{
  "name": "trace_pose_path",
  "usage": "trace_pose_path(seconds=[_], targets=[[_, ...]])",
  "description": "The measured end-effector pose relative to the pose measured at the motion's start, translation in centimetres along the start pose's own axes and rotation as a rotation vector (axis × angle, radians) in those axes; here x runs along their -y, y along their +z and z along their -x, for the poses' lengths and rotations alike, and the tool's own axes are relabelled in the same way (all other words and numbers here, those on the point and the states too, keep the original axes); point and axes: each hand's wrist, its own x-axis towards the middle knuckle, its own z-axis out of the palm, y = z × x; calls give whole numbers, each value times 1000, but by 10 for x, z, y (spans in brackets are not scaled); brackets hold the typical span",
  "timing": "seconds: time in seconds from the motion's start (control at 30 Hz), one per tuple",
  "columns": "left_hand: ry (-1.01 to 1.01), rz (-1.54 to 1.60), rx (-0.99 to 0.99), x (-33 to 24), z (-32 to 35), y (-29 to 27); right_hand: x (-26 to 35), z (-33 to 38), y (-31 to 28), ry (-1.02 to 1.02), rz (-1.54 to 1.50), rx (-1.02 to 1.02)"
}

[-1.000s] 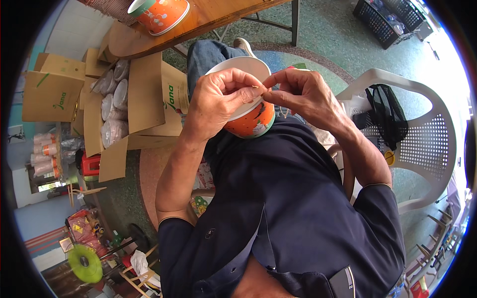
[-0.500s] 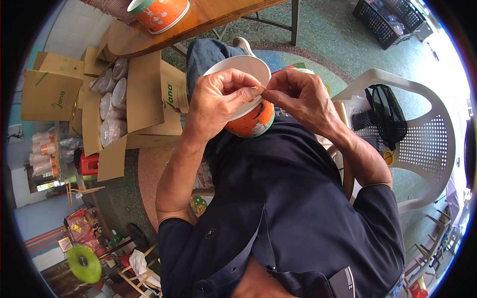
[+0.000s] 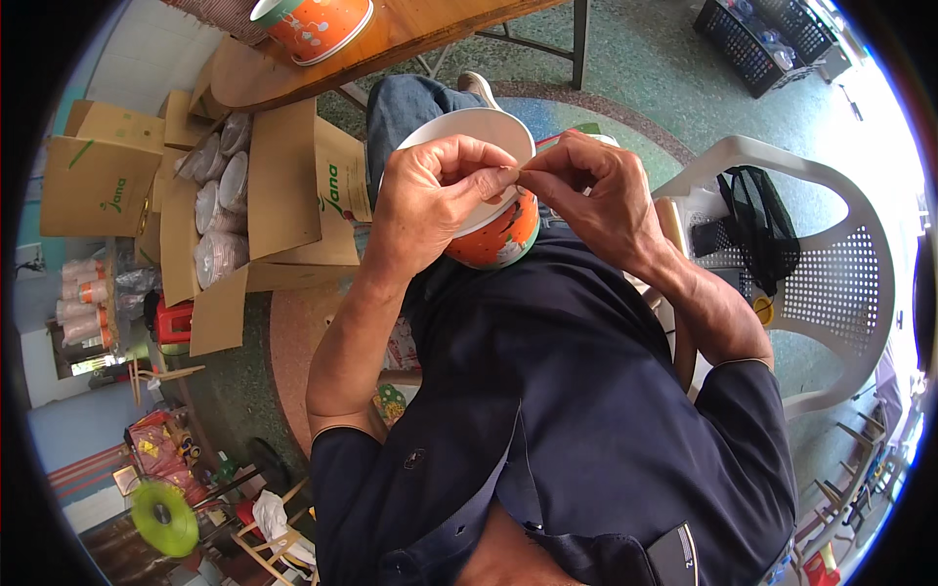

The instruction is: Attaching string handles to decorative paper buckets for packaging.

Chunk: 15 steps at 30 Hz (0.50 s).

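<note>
Pinching thumb to finger over an orange tub [image 3: 491, 242], left hand [image 3: 427, 202] and right hand [image 3: 604, 203] sit tip-to-tip — anything held unclear

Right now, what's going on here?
A person's left hand and right hand pinch close together over a round orange-and-green tub with a white interior. Anything between them is too small to identify. A second orange-and-green tub is on the brown wooden table; an open brown cardboard box stands left.
</note>
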Motion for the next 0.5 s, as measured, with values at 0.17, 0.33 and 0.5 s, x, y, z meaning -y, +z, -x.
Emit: trace_pose_path(seconds=[0.17, 0.33, 0.5], targets=[[28, -30, -74, -3, 0, 2, -1, -1, 0, 105, -58, 46], [107, -162, -119, -3, 5, 9, -1, 0, 1, 60, -131, 60], [147, -289, -117, -4, 8, 10, -2, 0, 1, 38, -84, 59]])
